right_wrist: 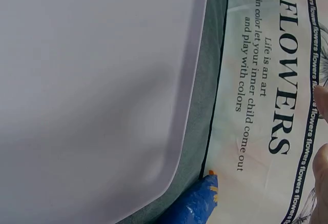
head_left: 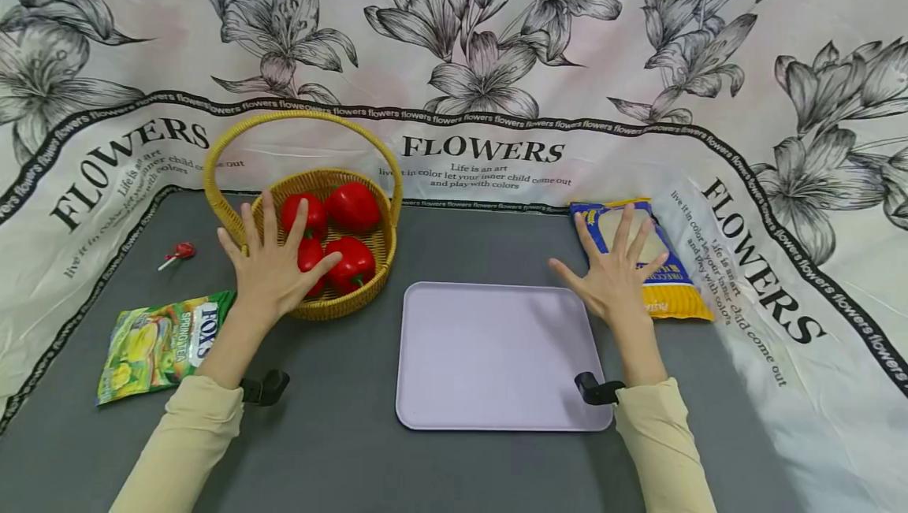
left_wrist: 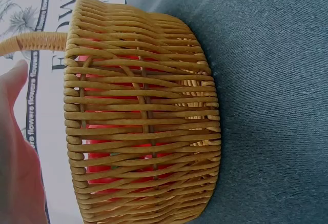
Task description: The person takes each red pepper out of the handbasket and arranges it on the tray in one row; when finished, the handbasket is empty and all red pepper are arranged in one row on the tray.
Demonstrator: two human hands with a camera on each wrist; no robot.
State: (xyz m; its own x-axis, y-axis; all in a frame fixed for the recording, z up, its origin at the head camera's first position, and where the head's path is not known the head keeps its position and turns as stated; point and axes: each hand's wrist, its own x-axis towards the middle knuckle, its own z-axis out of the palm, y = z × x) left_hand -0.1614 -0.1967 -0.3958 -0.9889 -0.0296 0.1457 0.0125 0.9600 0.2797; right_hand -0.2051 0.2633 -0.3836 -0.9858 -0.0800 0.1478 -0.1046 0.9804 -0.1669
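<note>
My left hand [head_left: 273, 265], fingers spread wide, hovers at the near left side of a yellow wicker basket [head_left: 344, 306] with a tall handle. Several red bell peppers [head_left: 353, 207] lie in the basket; in the left wrist view they show red through the weave [left_wrist: 143, 106]. My right hand [head_left: 613, 273] is spread too and holds nothing. It overlaps a blue and yellow bag [head_left: 677, 300] in the head view, near the top right corner of a pale lilac tray [head_left: 496, 355].
Left of the basket lies a red lollipop [head_left: 184, 250] with a white stick. A green and yellow candy bag [head_left: 159, 343] rests nearer, beside my left forearm. Flower-printed cloth [head_left: 489, 166] borders the grey table [head_left: 468, 470] at the back and sides.
</note>
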